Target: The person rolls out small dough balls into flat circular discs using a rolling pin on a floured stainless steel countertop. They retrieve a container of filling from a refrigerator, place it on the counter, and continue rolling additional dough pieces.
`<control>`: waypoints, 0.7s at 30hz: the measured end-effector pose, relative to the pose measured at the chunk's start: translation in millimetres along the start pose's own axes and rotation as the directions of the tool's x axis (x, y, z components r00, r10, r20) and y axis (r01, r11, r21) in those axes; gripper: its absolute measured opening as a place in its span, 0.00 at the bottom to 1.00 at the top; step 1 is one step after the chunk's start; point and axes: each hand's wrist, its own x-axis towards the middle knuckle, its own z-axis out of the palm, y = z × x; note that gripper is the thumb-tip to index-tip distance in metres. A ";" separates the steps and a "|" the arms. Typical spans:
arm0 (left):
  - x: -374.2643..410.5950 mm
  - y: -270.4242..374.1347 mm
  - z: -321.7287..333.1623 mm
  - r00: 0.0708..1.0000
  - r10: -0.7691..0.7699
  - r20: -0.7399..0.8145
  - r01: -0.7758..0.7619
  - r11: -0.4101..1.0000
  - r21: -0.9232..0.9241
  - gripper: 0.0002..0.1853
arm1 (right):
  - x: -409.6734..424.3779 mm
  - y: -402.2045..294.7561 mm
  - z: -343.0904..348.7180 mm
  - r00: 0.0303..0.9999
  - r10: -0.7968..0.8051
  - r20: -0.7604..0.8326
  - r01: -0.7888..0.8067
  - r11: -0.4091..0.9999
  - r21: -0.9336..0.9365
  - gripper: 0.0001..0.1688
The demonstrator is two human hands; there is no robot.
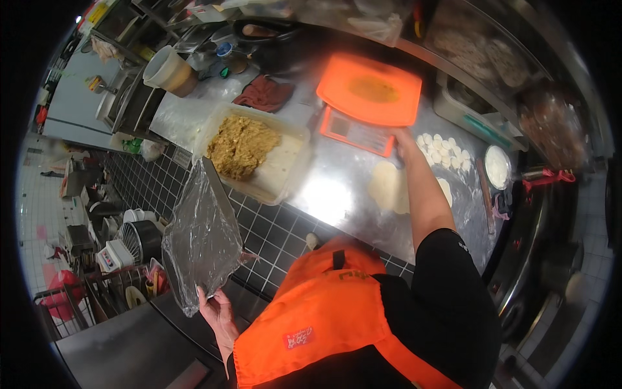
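Note:
My left hand (217, 307), low on the left, grips the edge of a tray (206, 233) wrapped in clear plastic film, tilted beside the counter. My right arm reaches across the steel counter (340, 180); my right hand (399, 137) is at the corner of an orange kitchen scale (357, 130), its fingers partly hidden. On the scale, or just behind it, sits an orange tray (369, 87) with a yellowish smear. Left of them stands a plastic tub (286, 165) with brownish-yellow filling (243, 146). Flat rounds of dough (386, 187) lie near my right forearm.
Small dough pieces (443, 150), a rolling pin (485, 194) and a bowl of white flour or paste (497, 167) are at the right. A dark red cloth (265, 94) and a bucket (170, 72) stand at the back left. A shelf edge (452, 73) overhangs the counter's rear.

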 end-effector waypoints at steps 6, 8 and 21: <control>2.8 -4.0 16.0 1.000 -0.012 0.018 0.012 1.000 0.026 0.18 | -31.0 -15.6 6.9 0.999 -0.032 0.033 0.035 0.996 -0.088 0.29; 14.2 -4.7 17.5 1.000 -0.005 0.024 0.004 0.998 0.066 0.17 | -16.0 -0.7 -2.5 0.994 -0.089 0.061 0.096 0.989 -0.112 0.31; 28.0 -18.3 68.7 0.992 -0.084 0.096 0.069 0.985 0.156 0.16 | -136.3 80.8 13.5 0.685 -0.643 0.342 0.451 0.006 -0.892 0.22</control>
